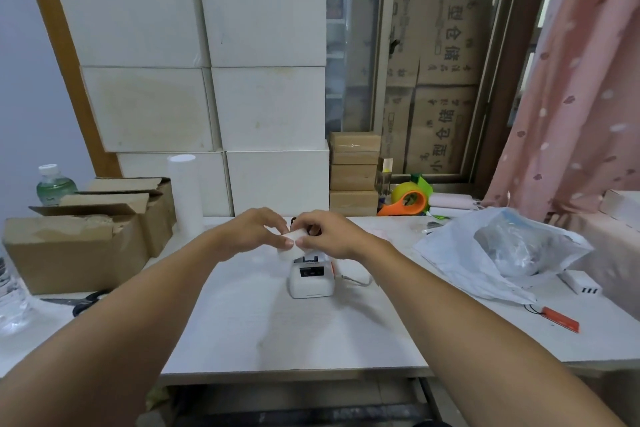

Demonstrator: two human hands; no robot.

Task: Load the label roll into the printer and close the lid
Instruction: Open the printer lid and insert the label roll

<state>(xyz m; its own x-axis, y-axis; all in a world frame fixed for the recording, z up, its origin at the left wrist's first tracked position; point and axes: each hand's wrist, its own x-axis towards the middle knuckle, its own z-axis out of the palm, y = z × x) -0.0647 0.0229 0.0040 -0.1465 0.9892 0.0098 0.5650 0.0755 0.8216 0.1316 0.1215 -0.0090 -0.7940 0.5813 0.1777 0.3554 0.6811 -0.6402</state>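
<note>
Both hands meet just above the printer (310, 276): left hand (250, 230) and right hand (329, 234) each pinch the label roll (290, 242) between thumb and fingertips, roll held in the air, not yet seated. Advice: keep the roll level, free the leading edge, lower it squarely into the bay. Roll is white, papery, cylindrical; printer is smooth white plastic, boxy with rounded corners, on a pale matte table (311, 340). Lid position unclear behind the hands.
</note>
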